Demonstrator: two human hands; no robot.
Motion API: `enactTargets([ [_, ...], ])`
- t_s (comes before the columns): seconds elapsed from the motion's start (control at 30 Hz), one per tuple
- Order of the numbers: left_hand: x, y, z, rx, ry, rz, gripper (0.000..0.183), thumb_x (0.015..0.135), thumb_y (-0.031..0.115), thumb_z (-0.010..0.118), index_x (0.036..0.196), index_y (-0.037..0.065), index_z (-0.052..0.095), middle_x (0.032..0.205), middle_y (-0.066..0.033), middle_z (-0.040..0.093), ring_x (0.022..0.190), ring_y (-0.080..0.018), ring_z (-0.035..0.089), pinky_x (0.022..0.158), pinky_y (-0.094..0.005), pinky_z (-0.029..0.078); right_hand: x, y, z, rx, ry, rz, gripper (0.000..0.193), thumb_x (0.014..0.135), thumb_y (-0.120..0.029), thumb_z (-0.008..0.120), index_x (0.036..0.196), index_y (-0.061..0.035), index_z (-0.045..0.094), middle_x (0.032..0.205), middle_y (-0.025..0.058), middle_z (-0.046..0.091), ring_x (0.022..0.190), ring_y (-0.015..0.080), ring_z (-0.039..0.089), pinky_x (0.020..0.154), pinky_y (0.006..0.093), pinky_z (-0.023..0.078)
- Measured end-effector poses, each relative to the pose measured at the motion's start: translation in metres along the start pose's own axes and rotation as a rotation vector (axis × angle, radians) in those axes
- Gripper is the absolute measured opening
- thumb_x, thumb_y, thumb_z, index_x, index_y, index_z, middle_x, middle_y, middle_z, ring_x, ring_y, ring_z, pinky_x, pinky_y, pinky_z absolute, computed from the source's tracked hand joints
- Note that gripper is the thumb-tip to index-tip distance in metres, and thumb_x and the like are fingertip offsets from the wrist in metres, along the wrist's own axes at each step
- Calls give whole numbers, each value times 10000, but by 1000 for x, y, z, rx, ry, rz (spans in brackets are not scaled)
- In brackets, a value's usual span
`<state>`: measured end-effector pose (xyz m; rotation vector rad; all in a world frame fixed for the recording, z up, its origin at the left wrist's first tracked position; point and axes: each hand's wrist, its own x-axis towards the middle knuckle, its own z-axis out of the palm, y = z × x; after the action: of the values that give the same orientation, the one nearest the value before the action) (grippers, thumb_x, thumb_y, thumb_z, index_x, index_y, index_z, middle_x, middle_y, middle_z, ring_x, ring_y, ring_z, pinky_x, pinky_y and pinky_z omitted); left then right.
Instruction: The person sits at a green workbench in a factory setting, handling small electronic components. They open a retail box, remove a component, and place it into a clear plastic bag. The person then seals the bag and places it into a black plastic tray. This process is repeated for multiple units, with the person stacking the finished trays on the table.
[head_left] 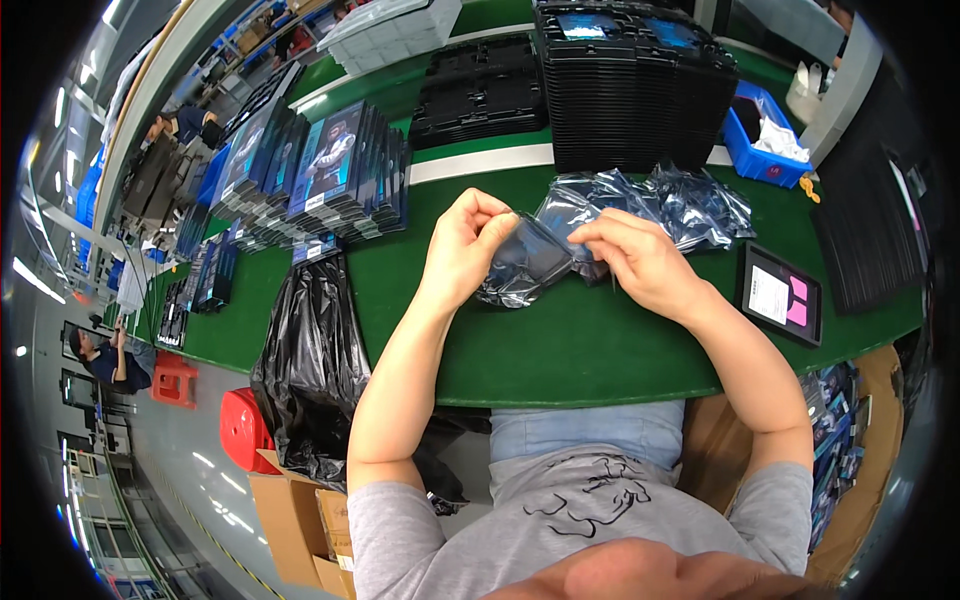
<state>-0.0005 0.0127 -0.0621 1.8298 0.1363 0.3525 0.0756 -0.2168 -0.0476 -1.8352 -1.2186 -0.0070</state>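
In front of me, over the green tabletop (600, 360), I hold a dark, shiny, see-through grey bag (525, 262) with a flat squarish thing in it, which I cannot make out further. My left hand (468, 245) pinches the bag's upper left corner between thumb and fingers. At its right end, the thumb and forefinger of my right hand (640, 262) are closed on the bag's edge, partly hidden by the fingers. Just beyond my right hand lie several more crumpled shiny bags (700, 205). A shallow black tray (748, 280) with a white card and pink pieces rests to the right.
Tall stacks of black plastic trays (640, 110) stand at the back, beside a blue bin (765, 140) with white cloth. Piled printed boxes (335, 165) fill the back left. A black plastic bag (310, 350) hangs over the table's front edge; a red stool (243, 430) stands below.
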Motion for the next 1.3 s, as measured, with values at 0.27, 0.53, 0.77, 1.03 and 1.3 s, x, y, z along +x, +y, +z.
enactTargets([
  [0.27,-8,11,13,-71,-73,26,106,870,22,684,902,16,582,803,-28,639,747,-66,588,681,-221,490,-2,-4,10,-20,-84,185,203,971,-252,520,986,-54,564,743,133,636,728,347,635,654,442,475],
  [0.53,-13,10,19,-71,-159,97,169,841,-29,691,935,17,558,967,-73,617,846,-107,601,788,-248,513,1,-7,9,107,-144,320,227,955,-236,526,911,-21,582,718,180,611,697,347,632,627,432,464],
  [0.77,-15,12,24,-73,-71,188,140,851,-38,673,903,17,555,949,-73,614,834,-108,591,764,-248,506,-2,1,16,-58,-38,204,163,930,-144,485,892,1,548,673,161,562,617,306,582,604,413,456],
  [1.03,-18,17,24,-51,-60,262,157,844,-70,660,898,19,541,958,-87,606,865,-121,585,786,-251,501,-2,1,11,-82,-147,273,202,920,-200,494,923,-15,574,664,214,608,662,402,627,615,486,477],
  [1.3,-20,18,26,-5,-49,341,164,828,-87,659,871,16,539,928,-94,614,832,-128,591,759,-255,500,-1,0,8,-14,-174,246,151,902,-130,503,928,13,546,717,230,601,681,395,615,626,452,469],
])
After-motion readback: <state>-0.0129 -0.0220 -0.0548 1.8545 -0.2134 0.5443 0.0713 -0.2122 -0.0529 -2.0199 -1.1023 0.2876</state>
